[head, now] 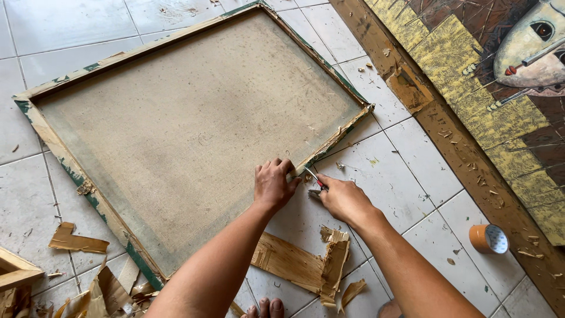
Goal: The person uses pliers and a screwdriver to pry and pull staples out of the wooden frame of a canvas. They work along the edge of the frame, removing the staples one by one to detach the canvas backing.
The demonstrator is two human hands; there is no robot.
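Two hands at the near edge of a stretched canvas on a tiled floor.

Cut off at the bottom edge: toes, both forearms, a heap of torn wood strips near left. Hard to make out: the small tool (pixel 315 181) in the right hand (pixel 344 199), only a thin metal tip and a bit of red showing past fingers clamped around it. Underneath, pale floor tiles (pixel 406 176) littered with splinters; a broken slab of thin wood (pixel 303 262) just near of the hands; a roll of orange tape (pixel 487 238) near right. Left hand (pixel 272 184) pressed flat on the canvas back (pixel 188 123), fingers together and curled over its near wooden edge, touching it, the tool tip just right of them. Far right, a painted panel (pixel 471 65) in yellow and brown, cropped by the picture edge.
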